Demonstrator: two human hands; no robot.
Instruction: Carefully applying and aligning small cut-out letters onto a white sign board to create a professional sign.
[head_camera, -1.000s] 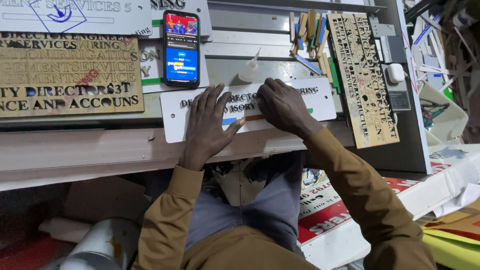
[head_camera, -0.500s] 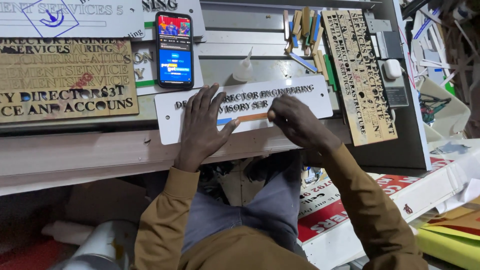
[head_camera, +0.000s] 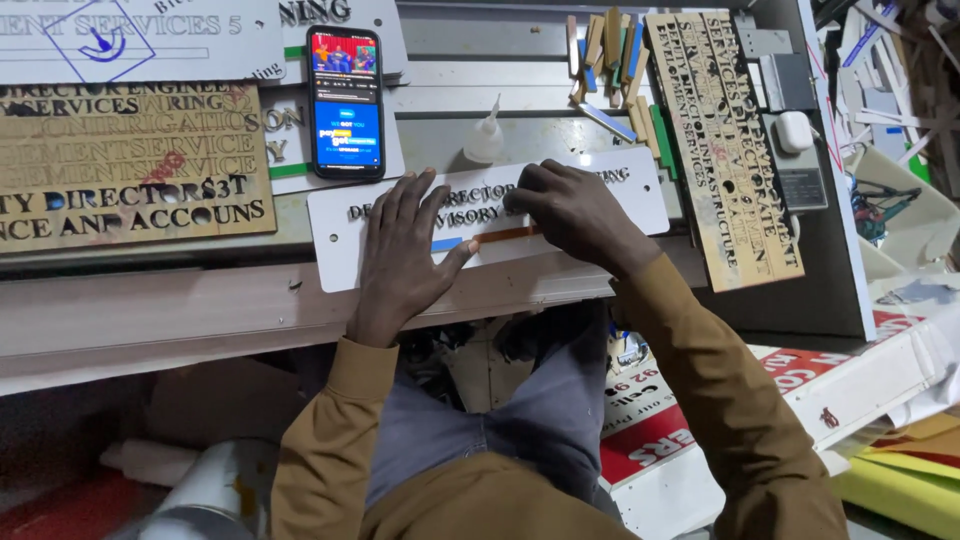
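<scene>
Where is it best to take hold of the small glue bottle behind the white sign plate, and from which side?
Grip the glue bottle around its round body, below the thin nozzle, probably from above. It stands upright just beyond the white sign plate, with the phone to its left and the right hand nearest.

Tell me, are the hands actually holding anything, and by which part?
Nothing is lifted. The left hand presses flat on the white sign plate, while the right hand fingertips press on its raised letters near the middle.
</scene>
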